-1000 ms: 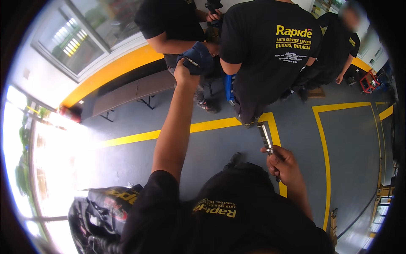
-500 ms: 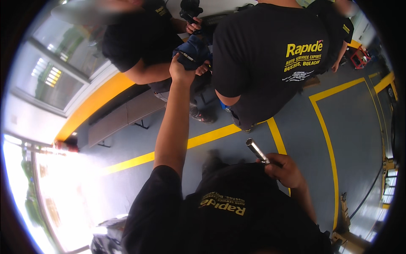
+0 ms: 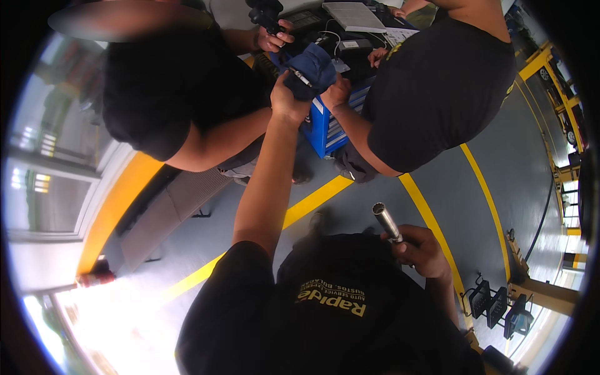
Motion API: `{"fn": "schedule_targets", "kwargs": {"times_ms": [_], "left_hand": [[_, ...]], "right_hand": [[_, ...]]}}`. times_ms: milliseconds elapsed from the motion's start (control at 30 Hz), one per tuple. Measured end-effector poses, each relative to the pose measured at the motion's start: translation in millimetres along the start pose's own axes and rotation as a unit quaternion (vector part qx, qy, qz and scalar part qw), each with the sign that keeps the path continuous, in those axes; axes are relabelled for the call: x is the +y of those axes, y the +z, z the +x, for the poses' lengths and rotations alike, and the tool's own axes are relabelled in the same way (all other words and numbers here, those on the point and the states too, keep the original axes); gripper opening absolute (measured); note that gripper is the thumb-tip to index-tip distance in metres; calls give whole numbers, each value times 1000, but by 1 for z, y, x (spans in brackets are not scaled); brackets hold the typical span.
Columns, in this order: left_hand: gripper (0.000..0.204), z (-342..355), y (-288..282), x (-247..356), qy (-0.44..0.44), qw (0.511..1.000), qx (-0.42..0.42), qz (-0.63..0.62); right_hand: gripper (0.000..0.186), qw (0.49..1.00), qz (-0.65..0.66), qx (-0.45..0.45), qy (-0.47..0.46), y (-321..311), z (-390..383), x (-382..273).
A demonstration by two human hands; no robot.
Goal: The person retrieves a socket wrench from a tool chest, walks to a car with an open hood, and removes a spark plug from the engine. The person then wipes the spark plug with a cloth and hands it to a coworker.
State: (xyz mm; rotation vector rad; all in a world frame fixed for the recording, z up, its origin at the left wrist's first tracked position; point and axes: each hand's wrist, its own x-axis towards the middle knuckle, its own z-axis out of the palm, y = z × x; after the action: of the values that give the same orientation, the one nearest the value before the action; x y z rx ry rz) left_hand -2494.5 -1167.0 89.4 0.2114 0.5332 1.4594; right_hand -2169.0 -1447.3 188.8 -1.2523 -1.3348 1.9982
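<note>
My left hand [image 3: 290,101] is stretched far forward and closed on a bunched dark blue cloth [image 3: 314,60]. Against the cloth, by my thumb, lies a slim pale-and-metal part that looks like a spark plug [image 3: 301,77]. Most of my fingers are hidden by the cloth. A co-worker's hand [image 3: 337,91] reaches to the cloth's right side, touching or nearly so. Close to my body, my right hand [image 3: 423,251] is wrapped round a long chrome socket [image 3: 387,222], its open end tilted up and to the left.
One co-worker [image 3: 181,94] at left holds a black handheld device [image 3: 265,15]; another [image 3: 447,94] leans in at right. A blue tool cabinet [image 3: 320,128] stands between them, bearing a laptop-like panel [image 3: 354,16]. A low bench [image 3: 169,212] runs along the left wall. Yellow lines [image 3: 431,212] mark the floor.
My view has shifted, bringing the blue cabinet into sight. The right-hand co-worker has turned, with a hand now at the cloth. My right hand keeps the socket near my body.
</note>
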Motion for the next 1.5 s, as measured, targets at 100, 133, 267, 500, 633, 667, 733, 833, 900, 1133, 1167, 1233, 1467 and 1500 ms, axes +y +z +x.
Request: {"fn": "schedule_targets", "kwargs": {"times_ms": [100,133,267,500,633,667,733,833,900,1133,1167,1233,1467,1500], "left_hand": [[45,10,1,2,-6,1000,-14,-17],[45,12,0,3,-9,1000,-12,-17],[43,30,-4,1,-30,998,-30,-37],[44,48,-2,-9,-49,996,-51,-58],[43,47,-3,-9,-46,997,-31,-54],[42,47,-3,-7,-47,997,-24,-55],[42,51,-5,-11,-42,998,-14,-53],[44,54,-3,-17,-71,993,-48,-84],[46,51,0,-10,-72,992,-68,-77],[45,51,0,-6,-58,991,-89,-80],[45,51,1,-6,-60,991,-89,-79],[46,50,2,-6,-63,991,-86,-80],[45,53,-3,-5,-68,991,-87,-81],[45,54,-4,-4,-70,991,-79,-80]], "right_hand": [[36,999,19,31,21,20,6,1],[36,998,44,28,20,23,9,5],[36,995,93,23,-7,27,16,12],[38,996,83,30,-6,25,20,15],[39,997,65,40,3,26,22,18],[39,998,59,38,-1,26,26,17],[40,998,50,41,14,25,22,14],[41,996,78,32,-20,26,23,18],[41,994,97,26,-34,30,27,16],[43,994,97,20,-38,30,28,19],[43,994,98,20,-37,30,28,19],[43,995,95,18,-35,30,28,19],[44,996,82,26,-10,34,29,18],[44,996,88,29,-14,35,30,17]]}}
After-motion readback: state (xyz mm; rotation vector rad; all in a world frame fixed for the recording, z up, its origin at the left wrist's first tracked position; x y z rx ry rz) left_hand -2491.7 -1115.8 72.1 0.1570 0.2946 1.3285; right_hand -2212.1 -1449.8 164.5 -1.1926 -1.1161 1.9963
